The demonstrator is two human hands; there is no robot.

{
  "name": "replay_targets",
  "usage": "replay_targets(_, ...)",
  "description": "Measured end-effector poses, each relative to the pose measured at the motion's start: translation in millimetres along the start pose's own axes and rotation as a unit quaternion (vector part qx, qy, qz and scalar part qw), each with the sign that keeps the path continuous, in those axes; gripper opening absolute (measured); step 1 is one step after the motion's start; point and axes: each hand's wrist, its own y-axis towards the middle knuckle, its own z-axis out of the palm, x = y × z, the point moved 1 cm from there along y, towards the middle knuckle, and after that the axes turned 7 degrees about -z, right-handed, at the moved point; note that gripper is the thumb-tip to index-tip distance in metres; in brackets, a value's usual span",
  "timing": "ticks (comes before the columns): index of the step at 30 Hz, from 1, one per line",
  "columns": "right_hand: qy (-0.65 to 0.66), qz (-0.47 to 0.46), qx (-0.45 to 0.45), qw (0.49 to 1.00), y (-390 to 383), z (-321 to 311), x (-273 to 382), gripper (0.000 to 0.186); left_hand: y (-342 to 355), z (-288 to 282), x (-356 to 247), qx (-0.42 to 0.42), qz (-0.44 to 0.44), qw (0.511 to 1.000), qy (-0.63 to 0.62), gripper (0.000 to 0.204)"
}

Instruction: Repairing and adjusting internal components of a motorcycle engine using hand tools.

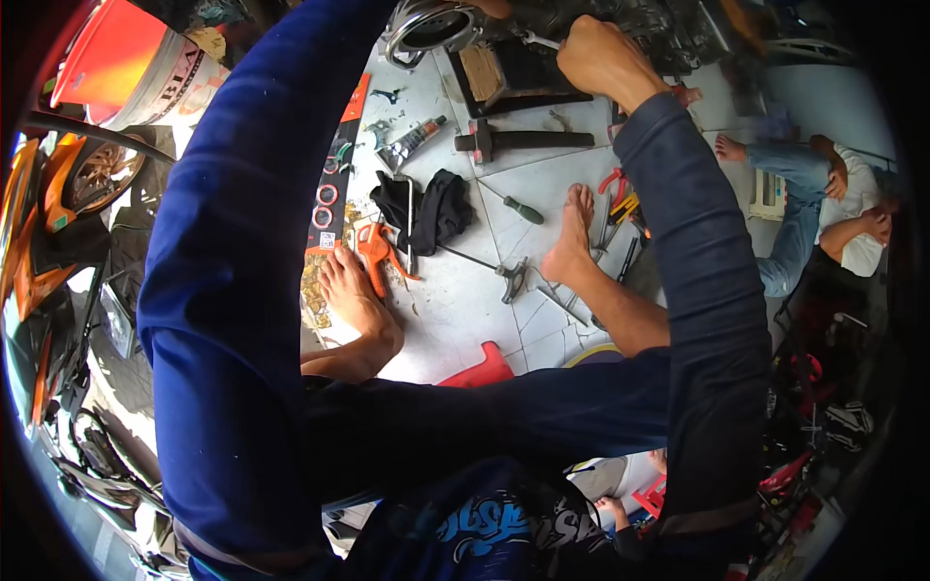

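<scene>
My right hand (pixel 603 64) is closed round a shiny metal wrench (pixel 539 40) at the top of the view. The wrench's end reaches left, beside a dark, greasy engine (pixel 668 31). My left arm (pixel 242 184) stretches up past the top edge. Only a bit of skin, likely my left hand (pixel 492 7), shows there, and its fingers are hidden. Near it is a round metal part (pixel 429 31). Below my right hand lie a dark block with a wooden piece (pixel 481 73) and a hammer (pixel 481 142).
Between my bare feet lie a black cloth (pixel 444 211), a green-handled screwdriver (pixel 524 210), a T-handle tool (pixel 511 281) and an orange air gun (pixel 376 252). Pliers (pixel 620 198) lie by my right foot. A red bucket (pixel 111 58) and an orange motorcycle (pixel 63 213) stand left; a person (pixel 804 194) sits right.
</scene>
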Motion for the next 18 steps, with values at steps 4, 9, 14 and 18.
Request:
replay_targets(4,-0.100,-0.107,-0.018,0.989,5,-5,3,0.026,-9,-5,1,0.013,0.071,0.991,-0.116,0.059)
replay_targets(9,0.220,-0.354,-0.169,0.893,-19,5,-2,0.024,-4,-8,-5,0.020,-0.002,0.999,-0.024,0.055)
replay_targets(14,-0.031,-0.118,-0.108,0.987,-15,15,3,0.021,-3,-7,-8,0.024,0.017,0.999,-0.022,0.046)
replay_targets(18,-0.022,-0.115,-0.128,0.985,-16,25,2,0.020,1,-6,-8,0.020,0.009,1.000,0.001,0.049)
